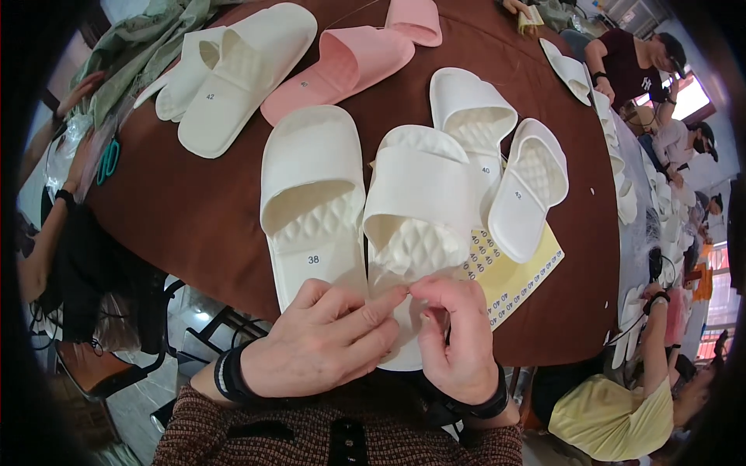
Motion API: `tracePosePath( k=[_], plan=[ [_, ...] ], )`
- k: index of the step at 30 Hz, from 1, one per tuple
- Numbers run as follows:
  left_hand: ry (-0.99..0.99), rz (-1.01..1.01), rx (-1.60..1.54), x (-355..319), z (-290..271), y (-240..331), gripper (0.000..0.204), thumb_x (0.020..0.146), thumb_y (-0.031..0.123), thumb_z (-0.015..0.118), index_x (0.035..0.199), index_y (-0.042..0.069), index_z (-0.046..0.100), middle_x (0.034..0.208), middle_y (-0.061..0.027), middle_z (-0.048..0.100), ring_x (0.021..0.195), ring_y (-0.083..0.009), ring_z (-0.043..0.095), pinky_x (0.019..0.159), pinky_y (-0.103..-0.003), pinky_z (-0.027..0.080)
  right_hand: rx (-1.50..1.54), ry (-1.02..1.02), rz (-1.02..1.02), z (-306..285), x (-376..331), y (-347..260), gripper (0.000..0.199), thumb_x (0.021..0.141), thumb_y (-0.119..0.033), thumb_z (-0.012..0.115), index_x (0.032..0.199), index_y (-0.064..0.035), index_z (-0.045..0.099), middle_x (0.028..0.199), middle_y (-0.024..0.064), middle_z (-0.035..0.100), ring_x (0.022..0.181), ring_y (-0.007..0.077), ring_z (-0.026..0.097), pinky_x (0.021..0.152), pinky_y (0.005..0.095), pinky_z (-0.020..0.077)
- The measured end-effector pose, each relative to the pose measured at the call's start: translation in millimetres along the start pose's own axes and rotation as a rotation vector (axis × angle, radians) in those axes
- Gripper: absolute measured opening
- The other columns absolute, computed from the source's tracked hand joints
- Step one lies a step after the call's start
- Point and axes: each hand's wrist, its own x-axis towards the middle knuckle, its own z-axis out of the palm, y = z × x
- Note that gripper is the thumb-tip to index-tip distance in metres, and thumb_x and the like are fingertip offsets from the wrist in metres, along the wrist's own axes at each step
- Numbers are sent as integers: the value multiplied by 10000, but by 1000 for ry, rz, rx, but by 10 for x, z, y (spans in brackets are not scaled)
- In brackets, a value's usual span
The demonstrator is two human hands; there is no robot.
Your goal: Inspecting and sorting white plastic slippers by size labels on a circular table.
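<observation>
Two white slide slippers lie side by side on the brown table (194, 210) in front of me. The left slipper (311, 194) has a small round sticker on its heel. The right slipper (420, 210) points its heel at me, and both my hands rest on that heel. My left hand (322, 342) stretches its index finger to meet my right hand (454, 342), whose thumb and forefinger pinch something too small to make out at the heel. A yellow sheet of small round stickers (517, 276) lies under the right slipper's edge.
More white slippers (497, 147) lie to the right, a cream pair (225, 78) at the far left, and a pink pair (350, 58) at the back. Other people sit around the table; a row of white slippers (622, 179) runs along the right side.
</observation>
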Motion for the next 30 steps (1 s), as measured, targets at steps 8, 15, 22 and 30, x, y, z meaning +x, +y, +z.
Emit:
tracePosePath(
  k=[8, 15, 22, 30],
  plan=[
    [-26, 33, 112, 53, 4, 20, 368, 694, 236, 758, 1018, 122, 625, 1334, -57, 586, 905, -150, 534, 784, -309, 383, 80, 70, 16, -16, -4, 38, 416, 735, 139, 584, 1125, -6, 583, 1056, 136, 655, 855, 304, 568, 794, 392, 462],
    [-29, 36, 74, 31, 22, 14, 389, 706, 229, 760, 1045, 92, 628, 1308, -83, 590, 937, -171, 549, 818, -329, 399, -317, 19, -189, 17, 16, -7, 380, 754, 43, 598, 1128, -21, 609, 1070, 88, 667, 933, 272, 590, 829, 366, 445],
    [17, 27, 27, 6, 33, 16, 397, 737, 213, 774, 1073, 60, 630, 1269, -95, 593, 957, -192, 565, 819, -335, 414, -262, -20, -125, -60, 17, -10, 393, 771, 16, 600, 1160, -36, 623, 1030, 79, 663, 945, 268, 589, 830, 356, 451],
    [44, 26, 6, 6, 45, -27, 390, 749, 216, 773, 1075, 53, 634, 1224, -81, 596, 957, -192, 568, 814, -338, 415, -252, 0, -183, -26, 7, 2, 373, 765, -7, 621, 1137, -6, 618, 1008, 108, 673, 905, 256, 585, 783, 346, 465]
  ],
)
